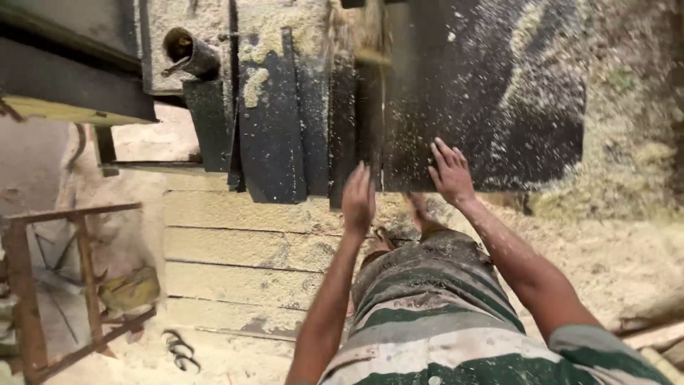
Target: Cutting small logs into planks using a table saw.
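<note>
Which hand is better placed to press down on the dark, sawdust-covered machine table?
Probably the right hand: its palm lies flat on the dark table. The left hand stands edge-on at the table's near edge, fingers open.

The left hand [358, 198] is raised at the near edge of the machine table [491, 107], with the right hand [450, 173] just to its right, flat on the tabletop. Stacked planks [242, 264] lie below-left; left of those stands what seems a wooden frame [78, 285].
</note>
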